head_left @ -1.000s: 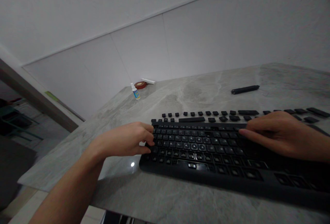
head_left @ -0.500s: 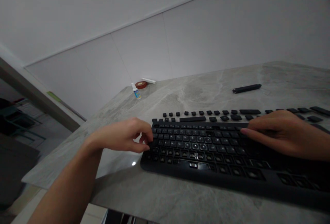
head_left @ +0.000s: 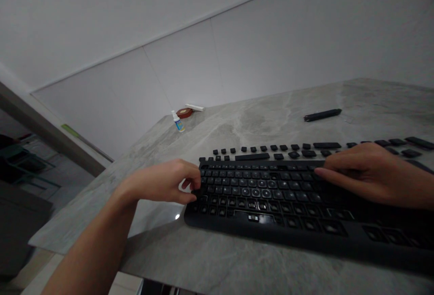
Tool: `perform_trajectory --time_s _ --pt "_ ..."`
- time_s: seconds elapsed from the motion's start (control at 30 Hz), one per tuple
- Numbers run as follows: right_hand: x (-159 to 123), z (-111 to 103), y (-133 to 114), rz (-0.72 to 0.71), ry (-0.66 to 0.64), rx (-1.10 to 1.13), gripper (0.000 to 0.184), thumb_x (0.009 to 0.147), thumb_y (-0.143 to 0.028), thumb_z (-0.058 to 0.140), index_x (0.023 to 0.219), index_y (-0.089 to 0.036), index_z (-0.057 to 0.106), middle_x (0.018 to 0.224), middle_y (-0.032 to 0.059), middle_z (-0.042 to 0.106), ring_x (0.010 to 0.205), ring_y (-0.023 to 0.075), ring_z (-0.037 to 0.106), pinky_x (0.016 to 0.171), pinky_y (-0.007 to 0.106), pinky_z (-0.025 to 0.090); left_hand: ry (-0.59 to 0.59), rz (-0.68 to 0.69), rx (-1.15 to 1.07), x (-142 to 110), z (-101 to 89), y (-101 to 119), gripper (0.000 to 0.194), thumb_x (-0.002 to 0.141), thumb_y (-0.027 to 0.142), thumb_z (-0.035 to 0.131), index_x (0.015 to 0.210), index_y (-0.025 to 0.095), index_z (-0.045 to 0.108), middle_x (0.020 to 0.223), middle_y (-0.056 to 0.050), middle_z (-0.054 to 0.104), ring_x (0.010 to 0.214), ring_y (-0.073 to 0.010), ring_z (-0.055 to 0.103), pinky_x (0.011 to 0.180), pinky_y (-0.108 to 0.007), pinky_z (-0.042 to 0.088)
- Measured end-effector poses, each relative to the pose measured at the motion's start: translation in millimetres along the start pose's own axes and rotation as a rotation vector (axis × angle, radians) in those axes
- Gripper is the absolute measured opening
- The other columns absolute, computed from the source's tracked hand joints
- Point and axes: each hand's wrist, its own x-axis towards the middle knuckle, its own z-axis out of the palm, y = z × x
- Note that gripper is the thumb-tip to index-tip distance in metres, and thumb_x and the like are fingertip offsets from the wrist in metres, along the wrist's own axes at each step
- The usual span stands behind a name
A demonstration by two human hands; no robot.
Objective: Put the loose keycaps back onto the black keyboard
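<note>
A black keyboard (head_left: pixel 267 231) lies on the grey marbled table, with keycaps off its lower rows so that bare sockets show. At its left edge, my left hand (head_left: pixel 169 179) is closed, with curled fingers and thumb gripping the keyboard's side. My right hand (head_left: pixel 376 175) rests over the keyboard's upper right part, thumb and forefinger close together at the top row. Whatever lies between those fingertips is hidden. Loose black keycaps (head_left: pixel 283 147) stand in rows beyond the keyboard, along with a long black spacebar (head_left: pixel 252 156).
Farther back on the table lies a black pen-like tool (head_left: pixel 322 115). A small spray bottle (head_left: pixel 178 123) stands at the far left, near a red-brown box (head_left: pixel 184 113) and a white strip (head_left: pixel 195 107) by the wall. Below the table's front edge is an open drawer-like space (head_left: pixel 149 286).
The view has shifted very slightly. Both hands keep nearly the same places on the keyboard, and the loose keycaps have not moved.
</note>
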Motion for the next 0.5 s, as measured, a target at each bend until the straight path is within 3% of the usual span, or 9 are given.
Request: perform_trajectory --time_s 0.5 --pt "2.5 0.2 -0.1 -0.067 0.033 -0.068 0.043 0.099 -0.030 0.046 0.057 -0.020 0.050 0.045 -0.0029 0.047 0.036 0.0092 0.045 0.041 0.024 0.033 -0.011 -0.037 0.106 1.7 4.0 11.4 0.009 0.082 0.009 0.071 0.087 0.016 0.067 0.087 0.001 0.066 0.076 -0.0137 0.061 0.071 -0.024 0.048"
